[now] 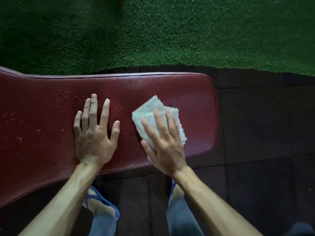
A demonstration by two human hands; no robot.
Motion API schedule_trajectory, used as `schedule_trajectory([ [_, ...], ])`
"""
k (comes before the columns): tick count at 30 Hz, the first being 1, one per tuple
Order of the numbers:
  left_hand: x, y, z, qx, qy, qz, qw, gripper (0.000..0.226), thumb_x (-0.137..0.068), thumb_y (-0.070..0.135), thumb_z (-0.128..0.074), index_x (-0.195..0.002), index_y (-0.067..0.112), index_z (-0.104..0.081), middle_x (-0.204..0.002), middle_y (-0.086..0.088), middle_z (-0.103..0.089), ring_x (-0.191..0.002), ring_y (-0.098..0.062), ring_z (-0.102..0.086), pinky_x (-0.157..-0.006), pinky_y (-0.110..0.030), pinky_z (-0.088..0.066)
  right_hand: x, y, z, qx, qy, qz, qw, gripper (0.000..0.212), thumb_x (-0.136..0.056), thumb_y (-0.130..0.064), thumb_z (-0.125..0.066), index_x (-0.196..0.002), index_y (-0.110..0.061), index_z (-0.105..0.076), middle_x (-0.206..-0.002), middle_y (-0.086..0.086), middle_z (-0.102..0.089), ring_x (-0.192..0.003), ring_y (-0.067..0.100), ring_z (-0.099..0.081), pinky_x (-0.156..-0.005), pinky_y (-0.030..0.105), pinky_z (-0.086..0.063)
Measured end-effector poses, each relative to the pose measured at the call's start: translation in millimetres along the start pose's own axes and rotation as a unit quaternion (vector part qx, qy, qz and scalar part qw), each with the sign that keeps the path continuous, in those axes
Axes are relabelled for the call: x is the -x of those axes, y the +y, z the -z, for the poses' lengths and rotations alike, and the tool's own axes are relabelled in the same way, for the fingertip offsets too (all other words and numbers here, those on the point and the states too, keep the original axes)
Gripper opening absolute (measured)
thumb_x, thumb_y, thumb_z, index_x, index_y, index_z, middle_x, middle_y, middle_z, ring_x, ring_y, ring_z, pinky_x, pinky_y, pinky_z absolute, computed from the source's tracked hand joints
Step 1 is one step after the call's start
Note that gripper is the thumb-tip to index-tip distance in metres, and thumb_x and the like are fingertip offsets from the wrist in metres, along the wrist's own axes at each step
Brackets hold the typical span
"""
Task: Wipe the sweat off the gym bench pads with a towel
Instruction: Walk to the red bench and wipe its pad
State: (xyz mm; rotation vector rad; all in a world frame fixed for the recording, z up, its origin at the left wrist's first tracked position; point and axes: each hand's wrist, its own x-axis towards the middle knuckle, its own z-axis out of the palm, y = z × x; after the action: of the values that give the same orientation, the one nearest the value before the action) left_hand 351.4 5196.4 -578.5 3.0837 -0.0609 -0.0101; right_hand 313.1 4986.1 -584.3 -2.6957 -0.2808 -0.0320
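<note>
A: What takes up most of the view?

B: The green turf, spread across everything beyond the far edge of the bench pad. Nearer than the turf, dark rubber floor tiles lie under the bench pad and off its right end.

A: And the bench pad itself?

B: Dark red, long, running from the left out to a rounded right end. Droplets bead on its left half; a few more sit near the pad's middle.

A: Where are the hands relative to the bench pad?

B: The left hand lies flat on the pad's middle, fingers straight and spread, holding nothing. The right hand is on the pad's right part, fingers straight, pressing down on the towel with the palm and fingers rather than clutching it.

A: So the towel is where?

B: A folded white wad lying on the bench pad near its right end, under the right hand, its far corner sticking out past the fingertips.

A: Anything on the near side of the bench pad?

B: Two feet in blue sandals on the tiles, with jean legs above them.
</note>
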Motion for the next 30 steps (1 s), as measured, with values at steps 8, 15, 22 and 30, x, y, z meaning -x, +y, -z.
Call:
schedule_trajectory([
  [8, 0, -1, -2, 0.012, -0.003, 0.004, 1.000, 0.062, -0.099, 0.047, -0.033, -0.156, 0.022, -0.025, -0.166, -0.008, -0.013, -0.153, -0.025, -0.017, -0.123, -0.046, -0.013, -24, 74, 16, 0.023, 0.088, -0.228, 0.970, 0.055, -0.101, -0.044, -0.038, -0.147, -0.016, -0.050, -0.158, 0.019, -0.037, -0.147, 0.044, -0.028, -0.119, 0.061, -0.022],
  [15, 1, -2, -2, 0.002, 0.003, -0.006, 1.000, 0.059, -0.102, 0.047, -0.029, -0.156, 0.023, -0.024, -0.166, -0.008, -0.013, -0.153, -0.025, -0.017, -0.123, -0.046, -0.013, -48, -42, -17, -0.020, 0.041, -0.084, 0.995, 0.048, -0.102, -0.038, -0.043, -0.147, -0.025, -0.050, -0.160, 0.013, -0.036, -0.152, 0.041, -0.019, -0.121, 0.060, -0.018],
  [22, 1, 2, 6, 0.038, 0.012, 0.001, 0.999, 0.055, -0.104, 0.045, -0.025, -0.152, 0.019, -0.034, -0.164, -0.010, -0.021, -0.152, -0.025, -0.022, -0.121, -0.048, -0.018, 3, -14, 11, -0.123, -0.019, -0.093, 0.988, 0.057, -0.102, -0.052, -0.032, -0.155, -0.031, -0.033, -0.169, -0.001, -0.014, -0.157, 0.021, -0.001, -0.126, 0.054, -0.007],
  [30, 42, 135, 21, 0.110, -0.031, -0.050, 0.992, 0.046, -0.095, 0.038, -0.044, -0.138, 0.024, -0.055, -0.155, -0.006, -0.042, -0.145, -0.029, -0.037, -0.117, -0.051, -0.023, -5, 61, 17, -0.216, 0.059, -0.309, 0.924, 0.055, -0.100, -0.043, -0.031, -0.151, -0.025, -0.042, -0.167, -0.003, -0.020, -0.156, 0.013, -0.005, -0.127, 0.047, 0.002],
])
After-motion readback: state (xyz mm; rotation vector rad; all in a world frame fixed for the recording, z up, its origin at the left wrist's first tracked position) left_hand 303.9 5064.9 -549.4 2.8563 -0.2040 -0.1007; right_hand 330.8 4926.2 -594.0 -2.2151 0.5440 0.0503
